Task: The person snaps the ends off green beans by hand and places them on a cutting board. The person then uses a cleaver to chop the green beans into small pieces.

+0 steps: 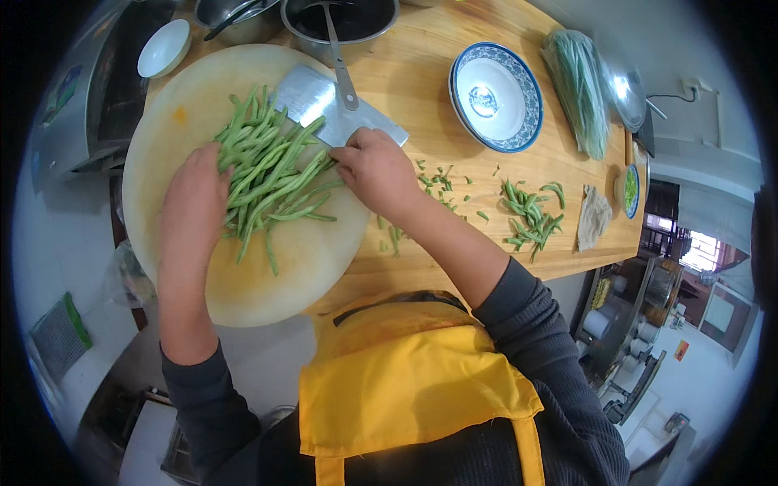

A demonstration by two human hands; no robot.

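A heap of long green beans [267, 176] lies on a thick round cutting board [176, 121]. My left hand [194, 188] cups the left side of the heap, its fingertips partly hidden among the beans. On the opposite side, my right hand [377, 170] has thumb and fingers pinched together at the bean ends, over the board's right edge. Just beyond it, a broad metal blade [307, 97] rests across the board's rim. The metal handle [343, 79] of a utensil leaning out of a dark pot [340, 24] passes over this blade.
Cut bean tips [444, 179] and a small pile of short bean pieces [535, 215] lie on the wooden table [413, 121]. Farther back are stacked blue-patterned bowls [498, 97] and bagged green vegetables [574, 91]. A cloth [594, 217] lies near a bowl of chopped greens [631, 191]. A white bowl [164, 48] sits at upper left.
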